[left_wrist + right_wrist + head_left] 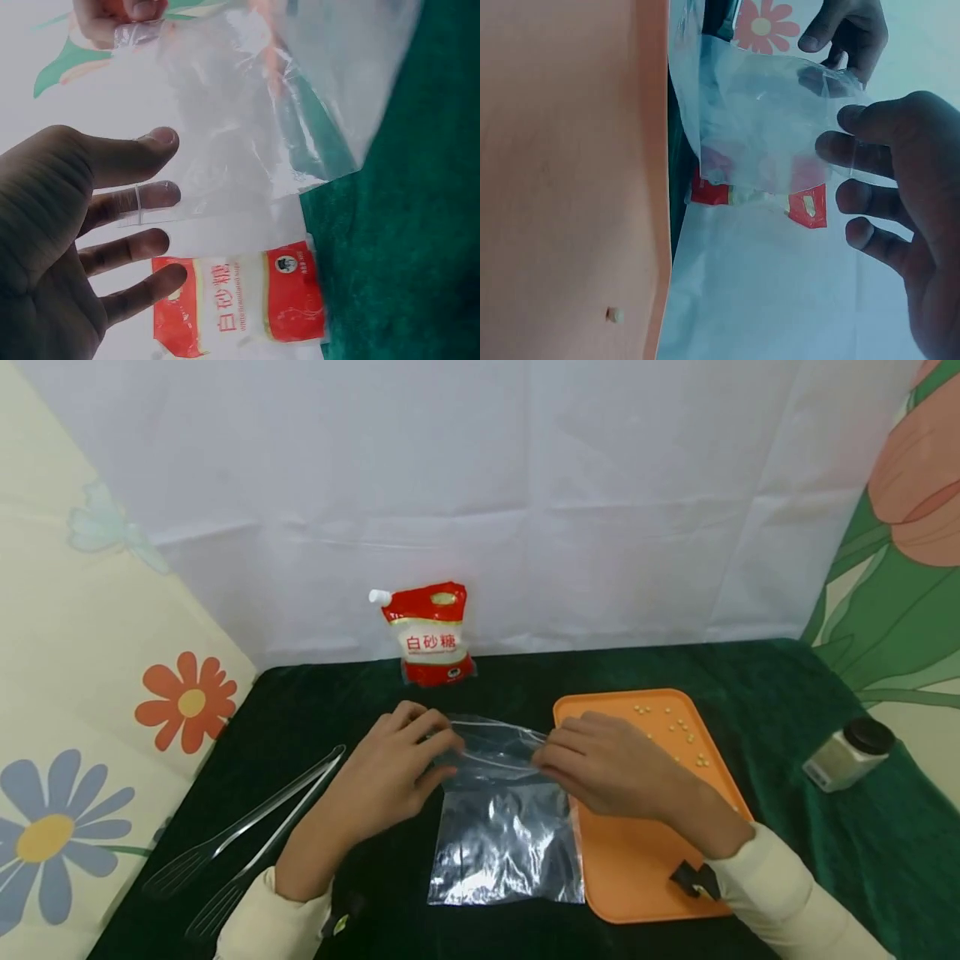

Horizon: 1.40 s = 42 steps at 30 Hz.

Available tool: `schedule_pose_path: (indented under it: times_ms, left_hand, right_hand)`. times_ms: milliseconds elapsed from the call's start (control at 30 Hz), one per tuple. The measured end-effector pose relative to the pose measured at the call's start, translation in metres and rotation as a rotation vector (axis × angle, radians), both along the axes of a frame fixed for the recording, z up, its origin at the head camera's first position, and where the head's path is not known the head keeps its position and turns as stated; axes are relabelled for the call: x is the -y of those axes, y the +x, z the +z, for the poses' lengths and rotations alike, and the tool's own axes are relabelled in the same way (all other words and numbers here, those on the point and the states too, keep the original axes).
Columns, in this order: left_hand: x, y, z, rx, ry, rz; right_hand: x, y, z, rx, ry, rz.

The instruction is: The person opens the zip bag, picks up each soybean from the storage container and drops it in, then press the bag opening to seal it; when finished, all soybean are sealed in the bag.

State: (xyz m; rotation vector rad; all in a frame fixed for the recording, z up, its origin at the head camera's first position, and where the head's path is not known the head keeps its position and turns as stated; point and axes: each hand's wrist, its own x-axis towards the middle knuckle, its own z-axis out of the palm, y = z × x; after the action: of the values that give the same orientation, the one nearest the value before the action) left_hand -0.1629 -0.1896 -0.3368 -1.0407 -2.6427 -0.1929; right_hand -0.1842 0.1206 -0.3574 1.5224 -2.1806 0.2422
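A clear zip-top plastic bag [510, 843] stands between both hands, its mouth toward the back. My left hand [401, 760] is at the bag's left upper corner. In the left wrist view its fingers [139, 244] are spread, the thumb is apart from the index finger, and the index fingertip shows through the plastic. My right hand [607, 764] pinches the right upper corner between thumb and index finger; its other fingers [877, 240] are loosely bent in the right wrist view. The clear film looks flat, with nothing visible inside.
Under my right forearm lies an orange tray [630, 877] with several small pale pieces. A red and white sugar pouch [431, 639] stands at the back. Metal tongs [247, 827] lie left; a black-lidded jar [847, 756] is at right. Green cloth [795, 727] covers the table.
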Motion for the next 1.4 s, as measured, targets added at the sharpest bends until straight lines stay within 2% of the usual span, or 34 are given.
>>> schedule_pose_path:
  times_ms: [67,200,433,600,700,767,833,933,1000,1100,1200,1333,1400]
  left_hand:
    - [-0.001,-0.002,-0.003,-0.014,-0.026,-0.009]
    - [-0.004,-0.003,-0.006,0.006,-0.049,-0.040]
    - [-0.006,-0.002,-0.007,0.042,-0.021,-0.070]
    - [-0.005,0.000,-0.006,0.043,-0.032,-0.063]
    - [-0.005,-0.001,-0.007,0.040,-0.026,-0.068]
    - [-0.005,-0.003,-0.009,0.039,-0.018,-0.077]
    - [-0.006,-0.004,-0.011,0.044,-0.012,-0.085]
    - [-0.006,-0.006,-0.015,0.058,-0.008,-0.097]
    - [-0.006,-0.006,-0.018,0.066,-0.009,-0.103]
    - [-0.006,-0.005,-0.020,0.073,-0.012,-0.110]
    - [-0.006,-0.005,-0.020,0.067,-0.015,-0.116]
    - [-0.008,-0.007,-0.018,0.052,-0.021,-0.133]
    - [-0.010,-0.009,-0.018,0.049,-0.026,-0.141]
  right_hand:
    - [-0.002,-0.001,0.000,0.016,0.025,-0.018]
    - [-0.004,-0.002,-0.001,0.068,0.062,-0.063]
    - [-0.008,-0.009,-0.003,0.148,0.050,-0.103]
    - [-0.019,-0.016,0.009,0.258,-0.100,-0.118]
    - [-0.044,-0.024,0.022,0.355,-0.195,-0.189]
    - [-0.070,-0.033,0.024,0.415,-0.227,-0.254]
    - [-0.098,-0.043,0.018,0.507,-0.258,-0.325]
    - [-0.136,-0.058,-0.004,0.655,-0.326,-0.405]
    - [-0.153,-0.065,-0.020,0.756,-0.348,-0.446]
    - [-0.170,-0.072,-0.042,0.853,-0.345,-0.480]
    - [-0.180,-0.077,-0.055,0.901,-0.353,-0.530]
    - [-0.184,-0.079,-0.060,0.946,-0.383,-0.599]
    - [-0.184,-0.080,-0.061,0.956,-0.382,-0.606]
